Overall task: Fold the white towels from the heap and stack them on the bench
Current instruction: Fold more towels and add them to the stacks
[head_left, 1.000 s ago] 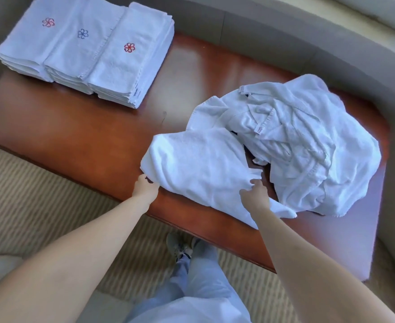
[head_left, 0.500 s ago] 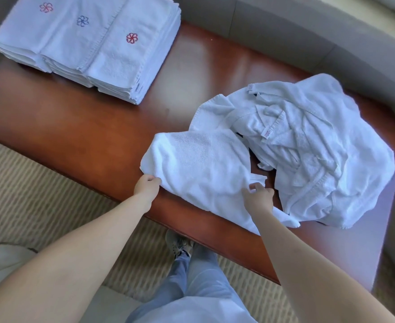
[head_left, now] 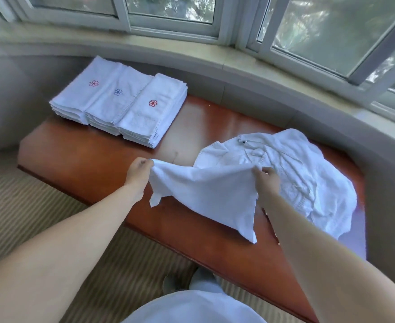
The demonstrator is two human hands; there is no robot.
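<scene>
Nearest the camera, a white garment (head_left: pixel 191 308) and a pale trouser leg above a grey shoe (head_left: pixel 172 282) stand on ribbed beige carpet (head_left: pixel 17 217) at the near edge of the desk (head_left: pixel 87 164), a glossy red-brown wooden top.

Both bare forearms reach out over that near edge. The left hand (head_left: pixel 137 171) is curled, its grip pinching one upper corner of a white towel (head_left: pixel 205 194). The right hand (head_left: pixel 267 180) pinches the other upper corner between thumb and fingers. The towel is lifted off the wood and hangs between the two hands, its top edge sagging a little. Its lower part falls in a slanting fold, and one bottom corner points down toward the near edge of the desk, by the right forearm. A smaller flap hangs below the left hand.

Just behind the right hand, on the right half of the desk, lies the heap (head_left: pixel 296 173) of crumpled white towels, spread out to the right edge. The held towel overlaps the heap's near left side in view; whether they touch I cannot tell.

At the far left corner of the desk sit three stacks (head_left: pixel 122 106) of folded white towels, side by side and touching. Flower marks show on the tops: red on the two outer ones, blue on the middle one.

Beyond the desk a grey curved wall rises to a pale sill (head_left: pixel 238 64) under white-framed windows (head_left: pixel 308 26).
</scene>
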